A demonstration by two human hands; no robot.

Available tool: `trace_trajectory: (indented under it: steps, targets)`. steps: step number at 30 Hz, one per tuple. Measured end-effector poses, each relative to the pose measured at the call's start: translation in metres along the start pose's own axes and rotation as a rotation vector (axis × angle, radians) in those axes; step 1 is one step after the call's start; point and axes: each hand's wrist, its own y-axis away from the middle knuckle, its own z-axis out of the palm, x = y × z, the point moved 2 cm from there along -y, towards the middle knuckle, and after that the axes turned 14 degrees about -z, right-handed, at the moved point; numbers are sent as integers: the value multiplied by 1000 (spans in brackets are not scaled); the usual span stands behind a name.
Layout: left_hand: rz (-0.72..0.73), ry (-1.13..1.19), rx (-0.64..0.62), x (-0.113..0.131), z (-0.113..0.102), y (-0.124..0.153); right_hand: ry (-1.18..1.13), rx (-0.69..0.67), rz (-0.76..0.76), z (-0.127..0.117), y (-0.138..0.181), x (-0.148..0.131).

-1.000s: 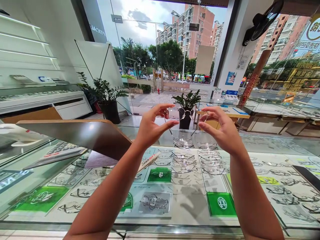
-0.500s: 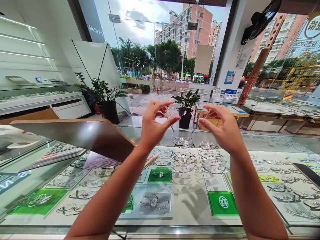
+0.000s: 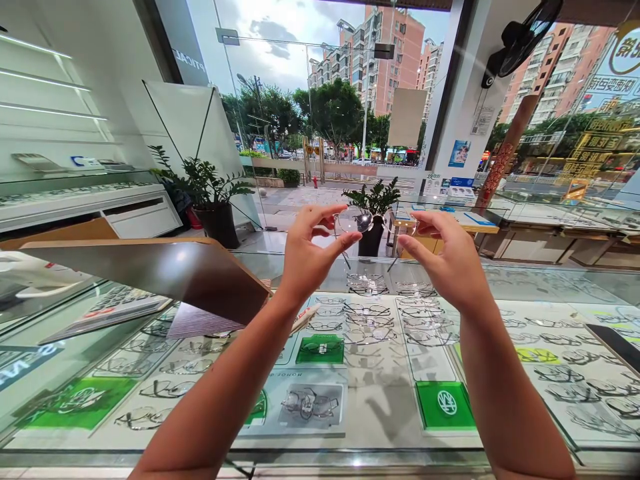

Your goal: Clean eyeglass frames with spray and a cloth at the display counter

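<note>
While the glasses point(image 3: 364, 222) are held level above the far part of the glass counter point(image 3: 345, 459), both arms reach out over its top. L. hand point(image 3: 311, 250): thumb & index nearly closed, w/ the left rim caught btwn the tips. R. hand point(image 3: 450, 257): thumb & index part-spread around the right rim; firm contact can't be confirmed, as the rim is thin & clear.

Change vs. approx. 1 s ago: R. fingers are less curled & stand further from the bridge; a bright/dark reflection now shows in the left lens. Meaning for the work in hand (judgement): more of the right lens is exposed, but support on that side may be lighter. Side arms hang down & away, pointing toward the counter.

Edges: counter's near edge runs below both forearms. On the counter's left part, a brown board point(image 3: 150, 270) juts up, its corner just beside the L. forearm in view; treat as main snag pt. At the counter's right end lies a dark slab point(image 3: 613, 347), well apart from the R. hand. Rows of display glasses point(image 3: 369, 313) sit within the counter, below the hands. Open room: air btwn hands & counter top, plus outward on the R. side.
</note>
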Motion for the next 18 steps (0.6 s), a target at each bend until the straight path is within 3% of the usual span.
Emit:
trace_trajectory:
  steps: [18]
  targets:
    - [77,-80,34,5,-2,1,11,-30,9,0,0,-6]
